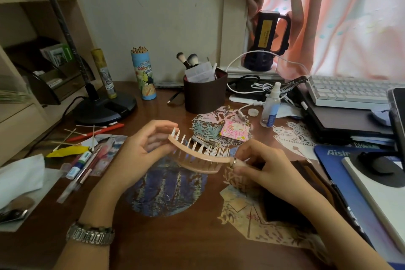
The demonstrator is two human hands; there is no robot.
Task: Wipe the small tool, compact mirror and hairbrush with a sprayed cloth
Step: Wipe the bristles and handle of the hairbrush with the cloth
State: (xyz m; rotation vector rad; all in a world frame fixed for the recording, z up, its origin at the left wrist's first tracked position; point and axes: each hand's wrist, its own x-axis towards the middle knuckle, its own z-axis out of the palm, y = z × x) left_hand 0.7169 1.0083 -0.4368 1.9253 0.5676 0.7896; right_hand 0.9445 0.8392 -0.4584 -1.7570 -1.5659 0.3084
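A cluttered brown table (197, 245) fills the head view, a white keyboard (348, 92) stacked at its far right and a dark makeup-brush holder (205, 94) standing at centre back. Above the table's middle a person holds a pale wooden hairbrush (200, 156) in both hands, bristles pointing up and away, its long axis running from upper left down to lower right. The left hand (140, 149) supports the head end, fingers loosely curled around the tip; the right hand (260, 164) has its grip on the handle end, finger and thumb pinched closed on it. Just beyond the brush lies the pink compact mirror (235, 130), and right of that stands a clear spray bottle (271, 106), nearer the right hand. No cloth shows in either hand; a white cloth or tissue (20, 176) lies well apart at the left edge, closer to the left hand, which would likely reach for it. The small tool cannot be picked out with certainty.
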